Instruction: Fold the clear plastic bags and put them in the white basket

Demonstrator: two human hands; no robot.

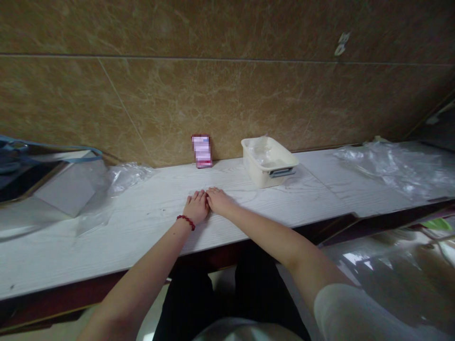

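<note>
My left hand (196, 206), with a red bead bracelet (186, 220) at its wrist, rests palm down on the white wood-grain tabletop (159, 232). Beside it, touching along the inner edge, lies my right hand (218, 201), also palm down. The fingers of both point towards the wall and neither hand grips anything. Straight ahead, a phone-like rectangle (202, 151) with a blurred face leans upright against the wall. To the right of my hands stands a cream plastic bin (265, 177) with a grey handle clip and some clear plastic inside.
Crumpled clear plastic bags (401, 166) lie on the right of the table, and another clear bag (130, 177) on the left. A white box-like object (73, 184) sits at the far left beside a blue strap (53, 144). The brown marble-patterned wall (213, 94) bounds the table's back.
</note>
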